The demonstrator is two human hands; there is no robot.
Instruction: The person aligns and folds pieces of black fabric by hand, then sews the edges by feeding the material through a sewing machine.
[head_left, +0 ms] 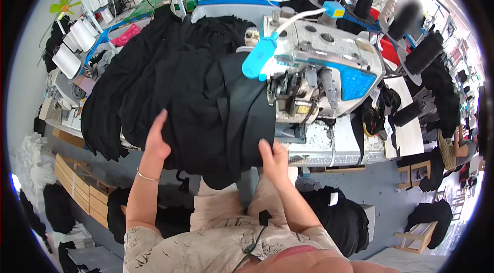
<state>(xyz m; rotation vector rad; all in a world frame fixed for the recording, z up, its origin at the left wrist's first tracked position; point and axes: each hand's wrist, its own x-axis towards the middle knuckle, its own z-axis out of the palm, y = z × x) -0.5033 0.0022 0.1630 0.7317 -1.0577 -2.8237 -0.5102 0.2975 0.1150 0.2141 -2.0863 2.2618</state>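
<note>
A black fabric garment piece (pixel 206 113) is spread over the front of the sewing machine table, its right edge beside the needle area of a white and blue overlock sewing machine (pixel 329 67). My left hand (pixel 157 136) lies against the left part of the cloth, fingers stretched out and pointing away from me. At the lower right corner of the cloth, my right hand (pixel 274 160) pinches the edge, thumb on top and the other fingers hidden beneath. A bright blue lamp (pixel 260 57) on a white cable lights the needle area.
A heap of black fabric (pixel 118 82) covers the table's left side. Black thread cones (pixel 424 51) stand at right, white cones (pixel 67 62) at left. Wooden benches (pixel 82 185) and black bundles (pixel 334 221) sit on the floor. Another person (pixel 465 152) is at far right.
</note>
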